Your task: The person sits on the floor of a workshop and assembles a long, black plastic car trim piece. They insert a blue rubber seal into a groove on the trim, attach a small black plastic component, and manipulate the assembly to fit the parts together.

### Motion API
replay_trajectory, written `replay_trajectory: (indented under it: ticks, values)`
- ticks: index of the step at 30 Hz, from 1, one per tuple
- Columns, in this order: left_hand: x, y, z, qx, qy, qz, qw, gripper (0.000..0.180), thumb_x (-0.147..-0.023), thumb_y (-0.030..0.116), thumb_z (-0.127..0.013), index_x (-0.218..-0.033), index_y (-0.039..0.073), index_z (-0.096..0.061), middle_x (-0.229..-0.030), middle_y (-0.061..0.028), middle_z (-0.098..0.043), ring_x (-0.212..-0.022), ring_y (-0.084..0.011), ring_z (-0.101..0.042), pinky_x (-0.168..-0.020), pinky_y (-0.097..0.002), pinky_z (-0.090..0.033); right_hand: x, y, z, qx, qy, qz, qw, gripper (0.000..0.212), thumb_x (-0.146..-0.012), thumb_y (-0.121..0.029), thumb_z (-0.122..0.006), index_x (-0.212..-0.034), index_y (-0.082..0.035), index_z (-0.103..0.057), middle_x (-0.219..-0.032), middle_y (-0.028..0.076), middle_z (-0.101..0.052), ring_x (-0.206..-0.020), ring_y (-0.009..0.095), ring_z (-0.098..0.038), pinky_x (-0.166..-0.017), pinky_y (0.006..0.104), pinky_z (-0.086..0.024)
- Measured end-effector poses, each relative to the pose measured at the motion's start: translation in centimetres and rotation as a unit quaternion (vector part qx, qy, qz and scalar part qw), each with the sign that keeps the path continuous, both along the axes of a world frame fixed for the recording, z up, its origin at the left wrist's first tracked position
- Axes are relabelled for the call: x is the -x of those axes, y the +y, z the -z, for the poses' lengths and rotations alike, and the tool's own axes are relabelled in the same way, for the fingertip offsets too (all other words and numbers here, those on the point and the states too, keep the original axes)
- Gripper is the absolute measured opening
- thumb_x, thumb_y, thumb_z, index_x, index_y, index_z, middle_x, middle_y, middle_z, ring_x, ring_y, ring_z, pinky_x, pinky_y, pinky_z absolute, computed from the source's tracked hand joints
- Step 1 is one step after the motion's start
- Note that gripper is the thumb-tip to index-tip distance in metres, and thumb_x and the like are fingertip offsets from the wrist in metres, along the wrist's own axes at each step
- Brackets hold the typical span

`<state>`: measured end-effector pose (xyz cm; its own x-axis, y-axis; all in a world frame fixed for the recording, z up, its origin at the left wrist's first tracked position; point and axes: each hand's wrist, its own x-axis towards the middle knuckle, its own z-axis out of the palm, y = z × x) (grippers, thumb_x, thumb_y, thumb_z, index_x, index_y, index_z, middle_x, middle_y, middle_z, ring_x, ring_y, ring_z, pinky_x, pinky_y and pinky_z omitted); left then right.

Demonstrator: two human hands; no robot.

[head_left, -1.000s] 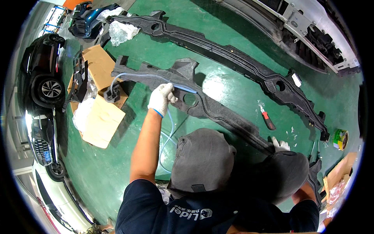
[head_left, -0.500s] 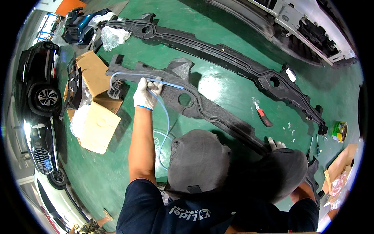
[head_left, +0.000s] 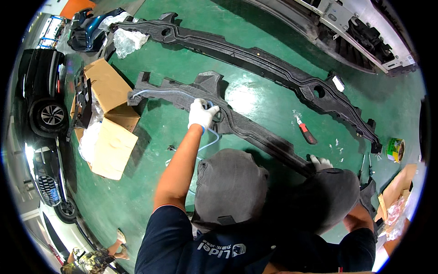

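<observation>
A long dark-grey moulded foam strip (head_left: 267, 140) lies slantwise in front of my knees, with a groove along it and a round hole. Pale-blue tubing (head_left: 171, 92) runs in the groove at the strip's left part. My left hand (head_left: 202, 114), in a white knit glove, is closed on the tubing over the strip beside the hole. From under it the loose tubing loops down toward my knee. My right hand (head_left: 321, 163), also gloved, holds the strip's near right end; my knee hides part of it.
A second long black part (head_left: 242, 55) lies beyond the strip. A red-and-black utility knife (head_left: 306, 132) is on the green floor. An opened cardboard box (head_left: 114, 146) stands left, a tin (head_left: 395, 150) and screwdrivers right. Vehicles and a person's legs (head_left: 116, 244) show far left.
My left hand has moved right along the strip to the hole. The tubing now lies along the groove on the left, where it stood up in a loop. My right hand has stayed.
</observation>
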<state>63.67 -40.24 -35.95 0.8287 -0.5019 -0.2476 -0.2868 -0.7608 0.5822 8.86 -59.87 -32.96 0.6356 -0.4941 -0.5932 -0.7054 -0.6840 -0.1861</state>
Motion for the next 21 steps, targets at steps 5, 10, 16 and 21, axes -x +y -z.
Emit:
replay_trajectory:
  ticks: [5,10,16,21]
  values:
    - [1.1,-2.7,0.9,-0.148,0.015,-0.028,0.988,0.064,-0.078,0.040,-0.090,-0.123,-0.001,-0.070,-0.120,-0.0258,-0.076,-0.119,-0.0411,-0.071,-0.103,-0.0451,-0.056,-4.4,-10.0,-4.3,-0.135,-0.083,-0.110,0.981,0.068,-0.086,-0.047,-0.079,-0.142,-0.010,-0.066,-0.121,0.021,-0.070,-0.117,0.043,-0.066,-0.100,0.0522,-0.054]
    - [-1.0,-0.9,3.1,-0.099,0.120,-0.076,0.985,0.047,-0.083,0.033,-0.074,-0.115,-0.002,-0.078,-0.119,-0.0263,-0.077,-0.116,-0.0396,-0.073,-0.099,-0.0446,-0.057,-23.2,-9.7,-9.1,-0.132,-0.074,-0.262,0.953,0.081,-0.082,-0.059,-0.081,-0.139,-0.004,-0.064,-0.128,0.027,-0.068,-0.122,0.042,-0.064,-0.105,0.0490,-0.052]
    - [0.8,-4.8,0.4,-0.027,0.099,-0.075,0.992,0.056,-0.085,0.040,-0.078,-0.114,-0.007,-0.074,-0.114,-0.0322,-0.075,-0.114,-0.0445,-0.072,-0.101,-0.0470,-0.055,-36.6,2.9,-1.5,0.001,-0.013,-0.244,0.970,0.139,-0.069,-0.068,-0.089,-0.171,-0.006,-0.018,-0.162,0.027,-0.043,-0.139,0.043,-0.055,-0.114,0.0528,-0.047]
    - [-0.5,0.2,2.9,0.082,0.172,-0.155,0.969,0.043,-0.088,0.035,-0.080,-0.106,-0.004,-0.075,-0.091,-0.0179,-0.075,-0.085,-0.0295,-0.072,-0.078,-0.0412,-0.057,-38.9,9.8,1.2,0.002,-0.029,-0.156,0.987,0.143,-0.063,-0.059,-0.096,-0.173,-0.014,-0.015,-0.149,0.023,-0.054,-0.132,0.040,-0.059,-0.105,0.0557,-0.049]
